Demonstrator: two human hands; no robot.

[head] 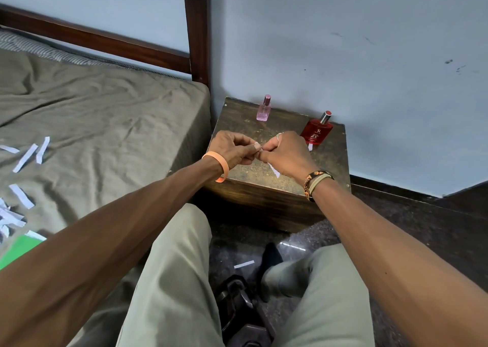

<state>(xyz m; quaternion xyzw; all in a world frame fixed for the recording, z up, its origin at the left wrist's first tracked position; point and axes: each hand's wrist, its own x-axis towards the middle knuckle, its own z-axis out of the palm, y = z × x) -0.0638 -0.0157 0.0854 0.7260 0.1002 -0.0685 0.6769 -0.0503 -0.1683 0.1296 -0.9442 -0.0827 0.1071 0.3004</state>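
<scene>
My left hand [232, 148] and my right hand [284, 153] meet above a small wooden side table [327, 167]. Both pinch a small white paper strip [274, 169] between their fingertips; most of it is hidden behind my right hand, with one end poking out below. Another bit of white paper shows past my right hand near the red bottle. A pink perfume bottle [263, 108] stands at the table's back left. A red perfume bottle [317, 131] stands at the back right, just beyond my right hand.
A bed with an olive sheet [105, 114] lies to the left, with several white paper strips [29, 156] and a green sheet [18, 251] on it. One strip [244, 264] lies on the dark floor between my legs. Dark sandals [237, 301] sit below. The wall is close behind the table.
</scene>
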